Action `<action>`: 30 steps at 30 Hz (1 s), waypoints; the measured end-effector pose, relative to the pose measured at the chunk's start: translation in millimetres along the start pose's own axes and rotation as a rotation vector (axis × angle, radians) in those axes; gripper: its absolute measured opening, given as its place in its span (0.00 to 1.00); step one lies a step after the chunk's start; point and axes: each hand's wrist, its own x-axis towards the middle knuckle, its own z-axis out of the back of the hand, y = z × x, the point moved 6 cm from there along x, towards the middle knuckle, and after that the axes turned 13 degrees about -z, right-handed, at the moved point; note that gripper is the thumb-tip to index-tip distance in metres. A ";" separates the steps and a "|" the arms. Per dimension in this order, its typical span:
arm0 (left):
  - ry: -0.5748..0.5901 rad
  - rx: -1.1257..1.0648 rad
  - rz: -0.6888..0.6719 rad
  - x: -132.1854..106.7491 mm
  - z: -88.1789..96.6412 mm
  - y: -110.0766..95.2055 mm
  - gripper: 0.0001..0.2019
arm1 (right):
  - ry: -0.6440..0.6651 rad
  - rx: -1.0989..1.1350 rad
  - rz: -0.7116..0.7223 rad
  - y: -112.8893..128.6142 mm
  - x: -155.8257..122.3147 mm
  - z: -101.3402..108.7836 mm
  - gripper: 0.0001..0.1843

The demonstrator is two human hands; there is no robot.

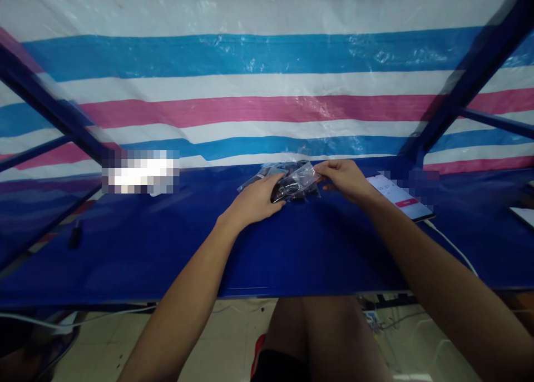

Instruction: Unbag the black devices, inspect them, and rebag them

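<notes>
A small clear plastic bag (301, 177) with a dark object (283, 191) in it lies near the far middle of the blue table (167, 248). My left hand (255, 199) is closed over the dark object at the bag's near left end. My right hand (344, 179) pinches the bag's right edge between thumb and fingers. More clear bags with dark contents (263, 174) lie just behind, against the striped sheet.
A phone (401, 197) with a lit screen lies right of my right hand, a white cable (453, 247) running from it toward the table's near edge. A small black item (75, 236) sits at the left. Blue frame bars (467, 76) slant up on both sides. A striped tarpaulin (267, 65) hangs behind.
</notes>
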 end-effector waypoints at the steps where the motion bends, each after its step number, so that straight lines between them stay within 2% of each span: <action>1: -0.006 -0.010 -0.001 -0.1 1.3 0.6 0.37 | -0.001 -0.005 0.013 -0.1 0.8 0.8 0.09; 5: -0.023 -0.014 0.019 -0.7 9.0 3.6 0.31 | -0.021 -0.061 0.139 5.9 -0.1 3.2 0.11; 7: -0.040 -0.009 0.033 -1.6 13.0 6.0 0.29 | -0.084 -0.148 0.315 17.1 -7.4 5.5 0.07; 9: -0.064 0.004 0.030 -2.8 16.6 8.6 0.29 | -0.147 -0.250 0.498 29.1 -19.2 6.0 0.09; 11: -0.080 0.032 0.017 -4.1 19.0 10.8 0.29 | -0.120 -0.325 0.571 35.2 -28.1 2.4 0.14; 15: -0.060 0.053 -0.009 -5.5 19.4 12.3 0.29 | 0.085 -0.367 0.441 30.3 -30.8 -8.8 0.16; 18: -0.065 0.043 -0.040 -5.1 21.0 8.2 0.29 | 0.232 -0.285 0.324 22.9 -28.9 -14.8 0.17; 22: -0.060 0.029 -0.044 -3.2 20.2 2.4 0.29 | 0.378 -0.189 0.246 15.2 -27.0 -21.4 0.18; 26: -0.026 0.029 -0.051 -1.0 13.5 -0.4 0.29 | 0.533 -0.103 0.101 2.1 -24.4 -31.3 0.26; 30: -0.007 0.024 -0.062 0.5 9.3 -1.2 0.30 | 0.607 -0.059 -0.035 -5.0 -26.5 -38.9 0.39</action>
